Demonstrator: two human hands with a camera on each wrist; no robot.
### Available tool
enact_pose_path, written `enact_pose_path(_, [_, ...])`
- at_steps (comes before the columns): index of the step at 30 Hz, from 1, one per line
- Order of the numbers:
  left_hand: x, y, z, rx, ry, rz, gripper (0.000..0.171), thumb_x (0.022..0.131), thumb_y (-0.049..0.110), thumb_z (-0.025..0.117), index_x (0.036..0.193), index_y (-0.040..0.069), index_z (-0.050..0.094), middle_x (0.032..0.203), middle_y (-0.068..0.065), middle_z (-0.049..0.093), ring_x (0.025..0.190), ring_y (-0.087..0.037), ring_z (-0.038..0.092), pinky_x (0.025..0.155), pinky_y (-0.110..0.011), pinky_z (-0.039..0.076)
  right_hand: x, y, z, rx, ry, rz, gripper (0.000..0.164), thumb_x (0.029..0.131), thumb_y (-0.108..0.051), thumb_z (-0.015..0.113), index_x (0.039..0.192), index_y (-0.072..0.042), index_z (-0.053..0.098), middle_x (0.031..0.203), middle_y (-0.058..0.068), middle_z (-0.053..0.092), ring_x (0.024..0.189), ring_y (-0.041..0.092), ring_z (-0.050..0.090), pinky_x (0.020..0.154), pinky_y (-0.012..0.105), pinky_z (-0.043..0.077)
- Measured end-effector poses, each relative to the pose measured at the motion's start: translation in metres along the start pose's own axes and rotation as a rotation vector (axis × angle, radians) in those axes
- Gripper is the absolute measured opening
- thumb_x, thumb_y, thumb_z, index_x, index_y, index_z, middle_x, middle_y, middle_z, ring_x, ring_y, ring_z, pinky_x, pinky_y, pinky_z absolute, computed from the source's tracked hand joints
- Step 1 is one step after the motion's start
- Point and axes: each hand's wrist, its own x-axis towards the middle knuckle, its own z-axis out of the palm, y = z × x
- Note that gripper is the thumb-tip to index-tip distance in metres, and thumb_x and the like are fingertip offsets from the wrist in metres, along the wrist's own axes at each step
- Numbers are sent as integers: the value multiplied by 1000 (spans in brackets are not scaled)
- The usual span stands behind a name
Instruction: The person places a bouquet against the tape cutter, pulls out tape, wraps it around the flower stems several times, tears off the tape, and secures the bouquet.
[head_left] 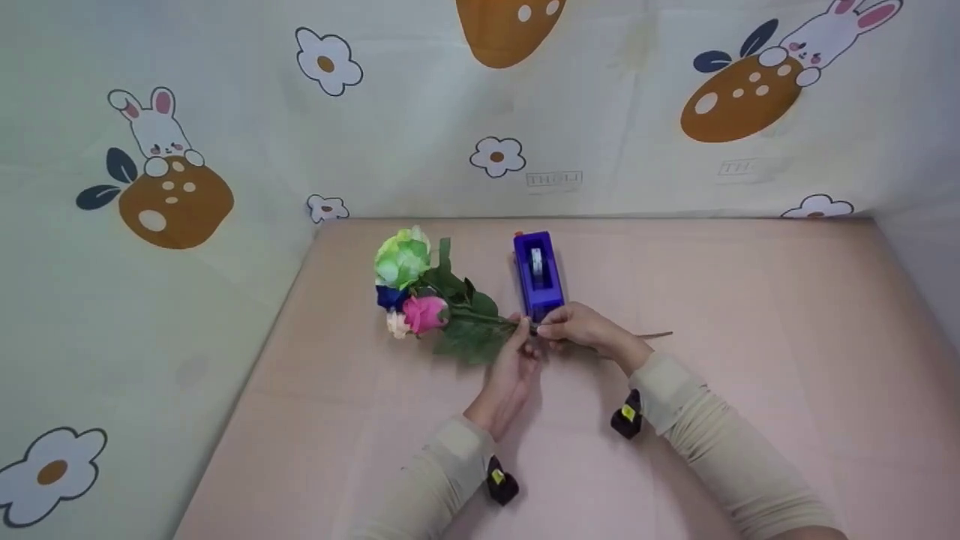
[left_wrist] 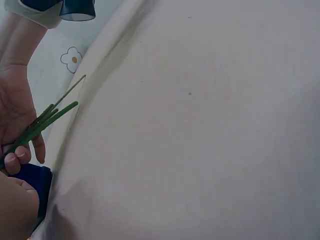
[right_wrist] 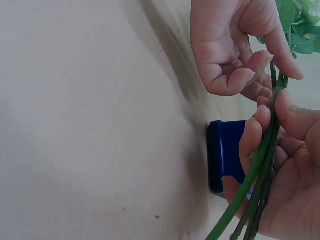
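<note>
A bunch of artificial flowers (head_left: pixel 424 313) lies sideways over the table, its green, pink, blue and cream blooms pointing left. Nearest the leaves, my left hand (head_left: pixel 514 371) grips the green stems (right_wrist: pixel 257 177) between thumb and fingers. Just to its right, my right hand (head_left: pixel 589 330) pinches the same stems, whose lower ends run across its palm in the right wrist view. Beyond the hands, almost touching them in the head view, stands a blue tape dispenser (head_left: pixel 553 292) with a roll of tape (head_left: pixel 536 262). Fingers partly hide where the stems are gripped.
The pink-beige tabletop (head_left: pixel 787 375) reaches back to a pale wall cloth (head_left: pixel 405 150) printed with rabbits and flowers. One long thin stem end (head_left: pixel 658 334) sticks out to the right past the right wrist. Each wrist carries a small black camera (head_left: pixel 627 415).
</note>
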Motion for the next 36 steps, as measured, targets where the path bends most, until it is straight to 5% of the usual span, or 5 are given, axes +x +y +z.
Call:
enact_pose_path(2, [0,0,2,-29,22,-22,1,94,16,51,94,16,51,64,5,42,57,-4,38,57,-15,35,0,1,0,15,14,-14,23,86,-9,61,94,13,62,63,-4,59,59,9,53,63,28,45])
enact_pose_path(7, [-1,2,5,-68,-13,-42,8,96,16,46,88,16,48,61,3,42,56,-5,41,55,-15,37,1,0,-1,35,6,-12,20,86,-10,62,93,8,65,66,-3,63,60,9,56,67,31,48])
enact_pose_path(17, [-2,2,2,-16,-98,-37,21,98,19,39,82,16,52,60,5,43,58,-5,44,58,-16,36,1,2,-14,-127,-200,-69,42,98,-28,41,81,4,62,64,0,58,64,16,53,70,35,46])
enact_pose_path(29, [0,6,5,-87,-154,-22,13,95,13,41,93,15,54,74,2,50,63,-6,42,59,-17,35,5,-2,-21,26,-157,67,30,96,-24,47,92,2,61,64,-4,56,64,9,48,73,29,37])
enact_pose_path(36, [-1,3,7,21,-102,5,36,96,14,44,131,7,44,78,2,53,67,-6,44,63,-18,34,3,-6,-22,25,-120,113,25,93,-21,53,82,-1,66,61,-6,57,66,10,50,75,29,39])
